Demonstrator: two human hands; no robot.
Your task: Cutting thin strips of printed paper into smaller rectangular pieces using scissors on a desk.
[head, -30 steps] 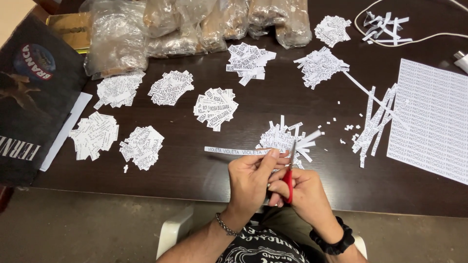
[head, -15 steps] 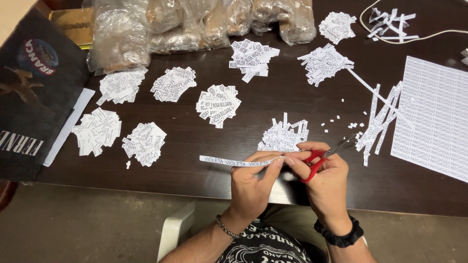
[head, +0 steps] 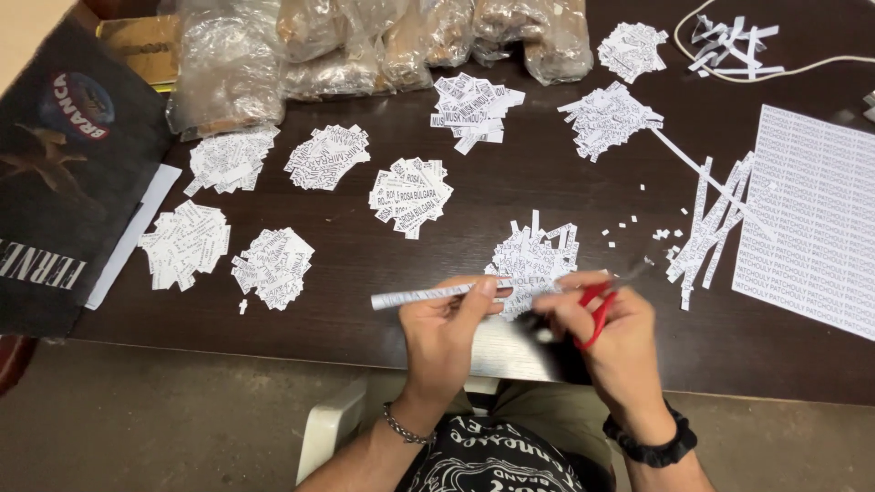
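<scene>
Far left, a dark printed bag [head: 64, 182] lies over the edge of the dark wooden table [head: 365, 273], with a white paper slip [head: 137, 232] tucked just beside it. Next come the little heaps of cut labels: two near the bag, one upper [head: 232, 157] and one lower [head: 185, 243], then another low one [head: 273, 264] and one higher up [head: 326, 157]. Behind them, along the back edge, clear plastic bags [head: 365, 46] sit bunched together.

Centre now: another pile of labels [head: 410, 194] sits mid-table, one more [head: 474, 109] behind it. Down front, the left hand [head: 447, 333] pinches a long paper strip [head: 424, 295] between thumb and fingers, fingers closed on its right end; the strip runs out leftward, level above the table's near edge. Just behind the hands lies a loose heap of fresh cuttings [head: 538, 260].

Right beside it, the right hand [head: 606, 342] is wrapped around red-handled scissors [head: 602, 305], fingers through the loops, blades pointing up and right; they are blurred, so how far apart they stand I cannot tell. A black band sits on that wrist, a chain bracelet on the left.

Further right, a fan of long uncut strips [head: 711, 223] lies beside a printed sheet [head: 811, 219], with two more label piles [head: 606, 117] [head: 633, 47] and a white cord [head: 775, 68] at the back.
</scene>
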